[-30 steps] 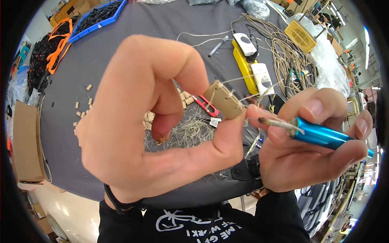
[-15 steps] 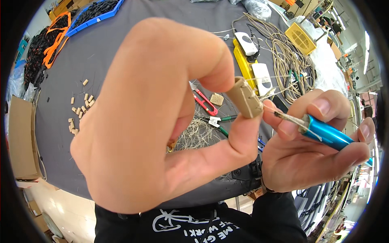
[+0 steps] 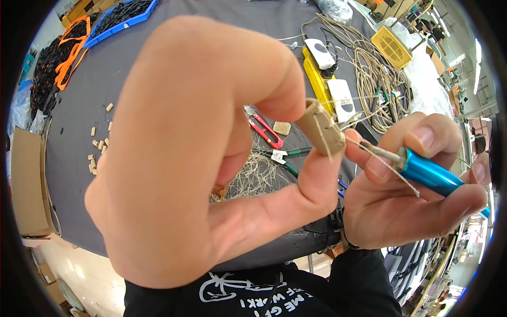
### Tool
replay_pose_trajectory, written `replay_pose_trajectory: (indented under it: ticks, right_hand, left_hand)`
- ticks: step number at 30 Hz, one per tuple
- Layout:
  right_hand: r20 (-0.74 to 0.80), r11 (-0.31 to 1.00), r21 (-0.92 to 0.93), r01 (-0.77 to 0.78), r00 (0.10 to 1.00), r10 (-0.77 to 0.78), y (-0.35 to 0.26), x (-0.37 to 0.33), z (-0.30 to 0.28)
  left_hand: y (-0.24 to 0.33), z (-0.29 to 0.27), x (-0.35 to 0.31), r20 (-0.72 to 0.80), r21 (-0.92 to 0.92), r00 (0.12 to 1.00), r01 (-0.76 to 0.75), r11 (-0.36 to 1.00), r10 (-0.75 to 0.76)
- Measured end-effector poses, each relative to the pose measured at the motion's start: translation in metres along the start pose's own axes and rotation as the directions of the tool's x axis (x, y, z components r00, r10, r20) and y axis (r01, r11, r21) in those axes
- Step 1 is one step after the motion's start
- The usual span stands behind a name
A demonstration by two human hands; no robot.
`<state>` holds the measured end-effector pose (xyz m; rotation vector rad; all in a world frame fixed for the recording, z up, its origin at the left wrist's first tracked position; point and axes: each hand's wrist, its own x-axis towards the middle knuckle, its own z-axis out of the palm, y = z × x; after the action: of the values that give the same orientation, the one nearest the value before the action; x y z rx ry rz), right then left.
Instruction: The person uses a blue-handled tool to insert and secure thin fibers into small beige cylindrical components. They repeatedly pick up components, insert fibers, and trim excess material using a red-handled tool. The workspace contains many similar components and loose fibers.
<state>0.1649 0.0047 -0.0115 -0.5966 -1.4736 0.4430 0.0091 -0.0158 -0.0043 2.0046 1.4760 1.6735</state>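
My left hand (image 3: 174,153) fills the middle of the view, its thumb and forefinger pinching a short tan cylinder (image 3: 320,129). Small stitches or holes run along the cylinder, and pale thread ends (image 3: 330,150) stick out of it. Beside it, my right hand (image 3: 406,211) is closed round a shiny blue handle (image 3: 433,173) with a thin shaft pointing at the cylinder. The shaft's tip lies close to the cylinder's right end; whether it touches cannot be made out. A loose strand of thread (image 3: 398,174) hangs below the shaft.
Red snips (image 3: 263,127), a small tan block (image 3: 282,128), green-handled pliers (image 3: 285,157) and a heap of thread (image 3: 259,177) lie behind my hands. Several tan cylinders (image 3: 94,142) are at left. A yellow power strip (image 3: 316,74) and coiled cord (image 3: 364,58) lie at the far right.
The blue-handled tool has shifted slightly right. The strand that lay along its handle now hangs down away from it, and a thread end now crosses the face of the cylinder.
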Motion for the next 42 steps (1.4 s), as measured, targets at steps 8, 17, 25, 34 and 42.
replay_pose_trajectory:
  ticks: [8,17,25,34,42]
  right_hand:
    - [-0.233,0.992,0.095,-0.084,0.967,0.104,-0.004,0.0,0.016]
    - [-0.149,0.983,0.134,-0.124,0.978,0.143,-0.004,0.0,0.013]
    - [-0.066,0.944,0.25,-0.216,0.969,0.239,-0.011,0.001,0.013]
    - [-0.195,0.975,0.201,-0.095,0.971,0.134,-0.008,-0.001,0.018]
    - [-0.04,0.974,0.185,0.13,0.991,-0.125,0.005,0.001,0.01]
  left_hand:
    - [-0.002,0.001,0.001,0.011,-0.021,0.999,-0.031,0.999,0.031]
    - [-0.004,0.003,0.0,0.004,0.019,0.999,-0.047,0.999,0.047]
    - [-0.005,-0.004,0.002,0.055,0.012,0.991,-0.12,0.993,0.119]
    - [-0.005,-0.009,0.001,0.05,-0.012,0.991,-0.121,0.993,0.121]
    - [-0.004,0.0,-0.003,-0.039,-0.031,0.998,-0.041,0.999,0.04]
